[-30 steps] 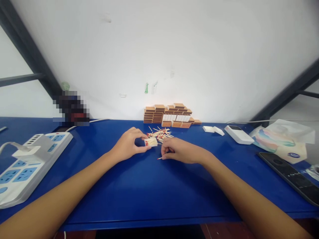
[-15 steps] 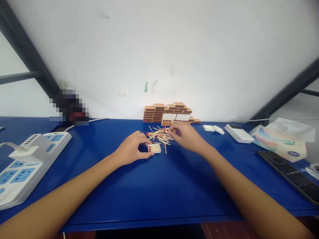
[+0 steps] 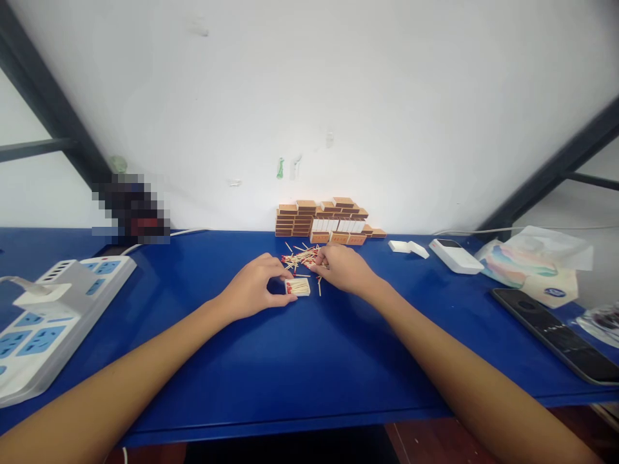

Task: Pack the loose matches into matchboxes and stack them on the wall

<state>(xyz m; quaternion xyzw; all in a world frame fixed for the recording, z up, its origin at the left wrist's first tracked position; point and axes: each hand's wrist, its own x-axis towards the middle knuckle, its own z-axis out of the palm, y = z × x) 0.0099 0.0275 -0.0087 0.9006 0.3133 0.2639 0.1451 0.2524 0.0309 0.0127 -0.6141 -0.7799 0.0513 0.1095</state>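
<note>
A small white matchbox tray (image 3: 304,294) with red-headed matches lying in it rests on the blue table. My left hand (image 3: 256,288) grips its left end between thumb and fingers. Just behind the tray is a loose pile of matches (image 3: 296,259), scattered in different directions. Over the right side of this pile, my right hand (image 3: 341,267) is closed in a pinch, with red match heads right at the fingertips. How many matches it pinches is hidden. Part of the pile is covered by this hand.
Stacked matchboxes (image 3: 294,222) stand against the wall, some showing white ends. Farther right are white tray pieces (image 3: 399,246), a white device (image 3: 456,256), a tissue pack (image 3: 527,264) and a phone (image 3: 551,332). A power strip (image 3: 87,309) lies at left on the blue table (image 3: 271,380).
My right hand has moved left and slightly toward me, over the matches, fingers still pinched. My left hand keeps its hold on the tray. The whole view has shifted slightly.
</note>
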